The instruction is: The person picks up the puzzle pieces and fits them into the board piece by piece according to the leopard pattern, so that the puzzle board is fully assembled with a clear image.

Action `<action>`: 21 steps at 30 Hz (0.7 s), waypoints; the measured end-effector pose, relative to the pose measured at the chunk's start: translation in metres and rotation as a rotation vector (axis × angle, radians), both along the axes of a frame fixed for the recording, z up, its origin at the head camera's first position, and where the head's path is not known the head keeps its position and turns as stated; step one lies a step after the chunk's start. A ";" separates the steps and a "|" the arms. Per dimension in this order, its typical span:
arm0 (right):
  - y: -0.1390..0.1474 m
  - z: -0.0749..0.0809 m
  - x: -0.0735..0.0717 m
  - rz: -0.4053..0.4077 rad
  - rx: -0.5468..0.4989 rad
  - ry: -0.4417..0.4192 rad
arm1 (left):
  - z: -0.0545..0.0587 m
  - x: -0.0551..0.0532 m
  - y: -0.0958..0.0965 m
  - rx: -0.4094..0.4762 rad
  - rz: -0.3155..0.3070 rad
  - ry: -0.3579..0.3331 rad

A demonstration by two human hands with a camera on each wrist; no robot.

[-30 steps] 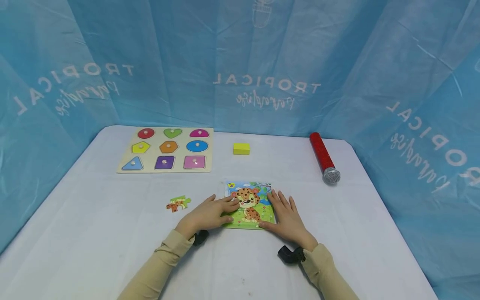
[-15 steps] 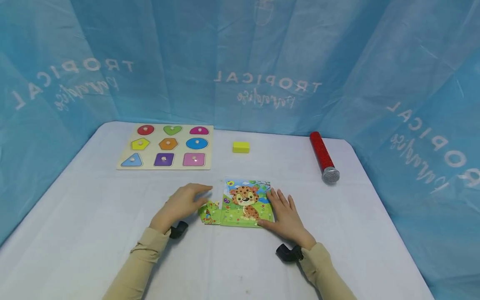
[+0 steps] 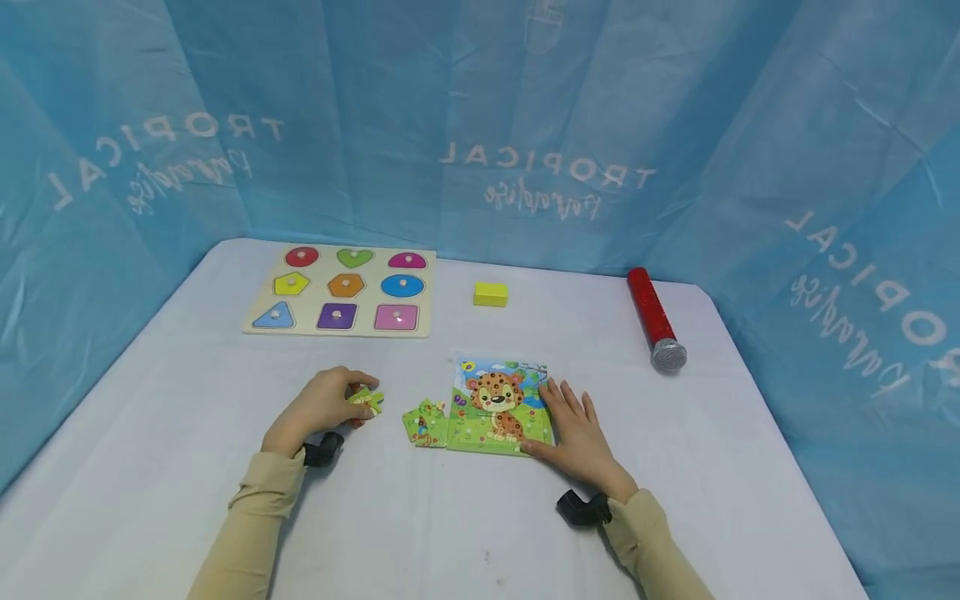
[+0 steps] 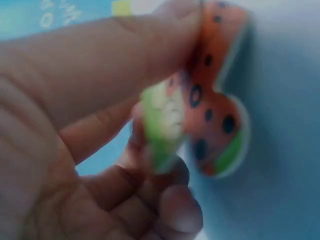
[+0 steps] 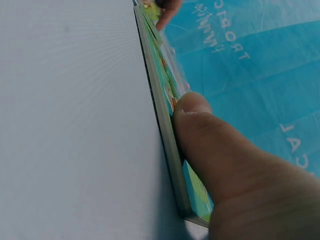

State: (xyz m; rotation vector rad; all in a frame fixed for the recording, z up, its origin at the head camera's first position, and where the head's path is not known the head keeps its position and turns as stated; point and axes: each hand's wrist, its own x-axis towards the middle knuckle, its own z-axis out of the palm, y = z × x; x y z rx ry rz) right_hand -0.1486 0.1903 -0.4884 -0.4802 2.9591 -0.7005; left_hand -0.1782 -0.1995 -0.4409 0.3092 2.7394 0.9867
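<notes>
Between thumb and fingers, my left hand (image 3: 324, 406) pinches a jigsaw piece (image 4: 210, 110) with orange spotted fur and green grass. It is held up off the table in the left wrist view. My right hand (image 3: 581, 437) rests on the right edge of a leopard puzzle board (image 3: 480, 435), its thumb (image 5: 215, 140) lying on the board's near edge in the right wrist view. Green jigsaw pieces (image 3: 427, 424) lie against the board's lower left side, between it and my left hand.
A shape puzzle board (image 3: 367, 305) with coloured knobbed pieces lies at the back left. Near the back middle is a yellow block (image 3: 491, 294). A red microphone (image 3: 655, 317) lies at the right. Blue curtain (image 3: 555, 100) hangs behind the white table (image 3: 420, 533).
My left hand has left the puzzle board, moved left and picked up the spotted jigsaw piece from the table. The green pieces beside the board came into view. My right hand has stayed put.
</notes>
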 end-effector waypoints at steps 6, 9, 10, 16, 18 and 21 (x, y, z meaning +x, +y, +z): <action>0.005 -0.001 0.001 -0.010 0.017 0.005 | 0.006 0.000 0.018 0.154 0.056 0.077; 0.007 0.000 0.000 -0.010 0.022 0.008 | 0.007 -0.001 0.039 0.224 0.059 0.126; 0.008 0.001 0.000 -0.011 0.023 0.006 | 0.008 -0.001 0.048 0.241 0.042 0.134; 0.008 -0.003 -0.002 0.004 0.014 0.010 | 0.006 0.003 0.105 0.304 -0.050 0.119; 0.006 -0.003 -0.003 0.014 0.010 0.011 | 0.002 0.003 0.119 0.305 -0.047 0.114; 0.005 -0.004 -0.003 0.020 0.017 0.014 | -0.005 0.004 0.133 0.291 -0.031 0.088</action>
